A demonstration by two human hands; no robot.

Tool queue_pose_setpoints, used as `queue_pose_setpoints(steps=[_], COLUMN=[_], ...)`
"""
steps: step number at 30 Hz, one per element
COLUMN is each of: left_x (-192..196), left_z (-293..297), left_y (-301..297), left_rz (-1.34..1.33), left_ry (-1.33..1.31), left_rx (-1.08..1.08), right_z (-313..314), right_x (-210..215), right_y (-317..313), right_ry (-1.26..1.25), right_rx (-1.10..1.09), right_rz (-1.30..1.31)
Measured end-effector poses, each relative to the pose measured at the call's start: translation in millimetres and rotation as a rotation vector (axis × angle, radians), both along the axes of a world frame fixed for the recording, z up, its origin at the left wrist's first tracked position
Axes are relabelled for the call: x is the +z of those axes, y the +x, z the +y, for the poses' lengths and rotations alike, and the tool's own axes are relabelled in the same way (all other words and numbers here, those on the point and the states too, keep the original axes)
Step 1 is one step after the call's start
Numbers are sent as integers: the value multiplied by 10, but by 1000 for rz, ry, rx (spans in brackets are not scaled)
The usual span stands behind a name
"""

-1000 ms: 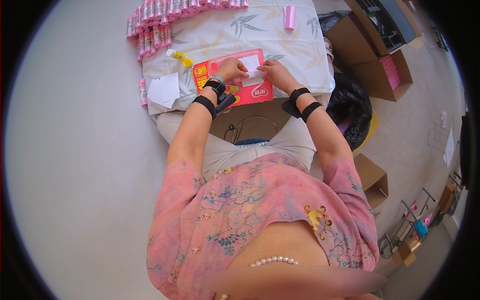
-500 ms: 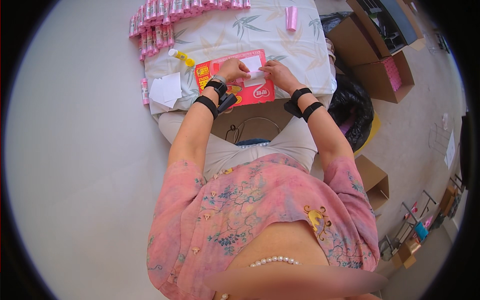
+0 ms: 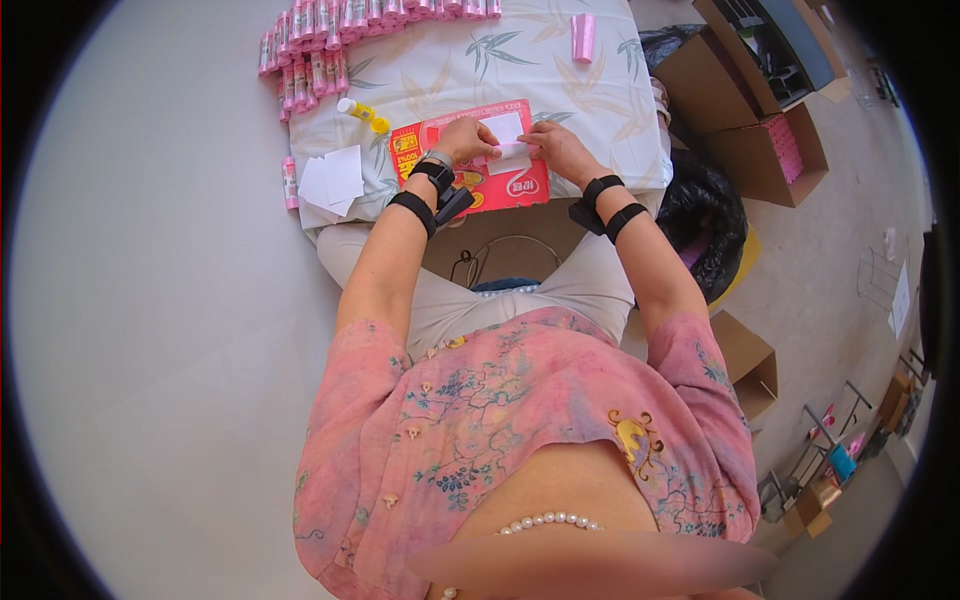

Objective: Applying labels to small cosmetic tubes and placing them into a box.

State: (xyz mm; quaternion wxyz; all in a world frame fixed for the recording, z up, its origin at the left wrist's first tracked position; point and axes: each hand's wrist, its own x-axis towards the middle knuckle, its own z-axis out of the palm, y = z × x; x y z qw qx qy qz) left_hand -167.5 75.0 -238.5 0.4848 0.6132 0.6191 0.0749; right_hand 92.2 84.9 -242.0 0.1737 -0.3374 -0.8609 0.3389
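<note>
My left hand and my right hand each pinch one end of a small pale pink-and-white roll. Fingertips partly cover the roll's ends. Beneath it lies a white paper slip, showing above and below the roll. The slip rests on a red cardboard sheet with yellow and white print. Left of the sheet, a yellow-and-white glue stick lies beside its yellow cap. A pile of white paper slips sits near my left wrist.
Many pink wrapped rolls are stacked at the table's far left; another pink roll lies at its left edge. A pink sheet is at the far right. Cardboard boxes and a black plastic bag stand right of the table.
Almost nothing differs. Both hands stay at the roll over the white slip, with only a very slight shift of the fingers.
</note>
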Motion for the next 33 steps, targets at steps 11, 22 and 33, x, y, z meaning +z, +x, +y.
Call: queue_pose_setpoints(steps=[11, 22, 33], left_x=[109, 282, 136], left_z=[-12, -913, -985], left_y=[102, 638, 751], left_rz=[82, 194, 403], left_ry=[9, 930, 1011], left_rx=[29, 85, 34], right_z=[-107, 13, -89], right_x=[-111, -8, -52], right_y=[-200, -251, -212], right_ry=[-88, -263, -50], right_rx=[-341, -316, -370], right_rz=[44, -67, 48])
